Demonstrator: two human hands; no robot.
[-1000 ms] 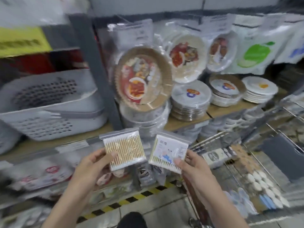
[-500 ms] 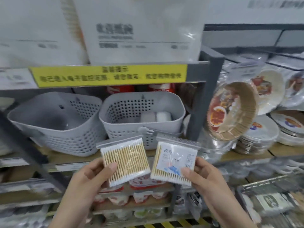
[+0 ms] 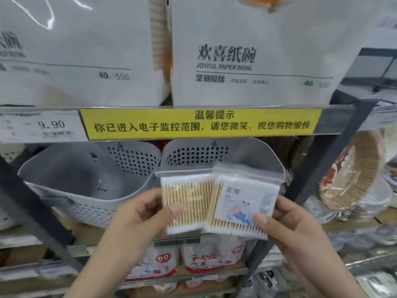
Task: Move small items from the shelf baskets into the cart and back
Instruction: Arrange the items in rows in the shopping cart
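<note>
My left hand pinches a clear pack of wooden cotton swabs by its lower left corner. A second swab pack with a white and blue label is pinched by my right hand at its lower right corner. The two packs overlap slightly and are held up in front of the right grey perforated basket. An empty-looking left grey basket sits beside it on the same shelf. The cart is out of view.
Big white paper bowl bags fill the shelf above a yellow notice strip. A dark upright post stands right of the baskets, with stacked paper plates beyond. Red and white packs sit on the lower shelf.
The view swung left from the cart and plates toward the baskets. Both hands rose with their swab packs, moved closer together, and now hold them in front of the right basket.
</note>
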